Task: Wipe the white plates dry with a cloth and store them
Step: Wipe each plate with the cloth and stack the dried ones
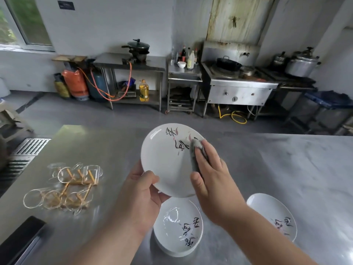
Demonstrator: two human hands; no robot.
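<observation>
Across the foreground: steel table, fills most of the view. Far side of the floor: wok range with a black wok on it. Left of that, a second steel table carrying a lidded black pot. Gas cylinders stand at its left end, with an orange hose looping off them. Floor grate sits just off the main table's left edge.

Held plate: white, black lettering, pink marks. It's up off the table at near-centre, tilted, face toward the camera.

Second plate: same pattern, flat on the table right under the held one, bright glints on its face. Could be more than one stacked, can't tell. Third plate: flat on the table to the right, apart from the second.

Clear glasses hang on a wooden peg rack lying on the table's left part, well apart from the plates.

Left-hand grip: closed on the held plate's lower-left rim, thumb on the face, fingers behind.

Right-hand grip: not clenched, fingers laid nearly straight over the cloth, pressing it onto the right side of the plate's face. Thumb sits by the cloth's lower end.

Cloth: grey, wadded, partly covering the lettering.
</observation>
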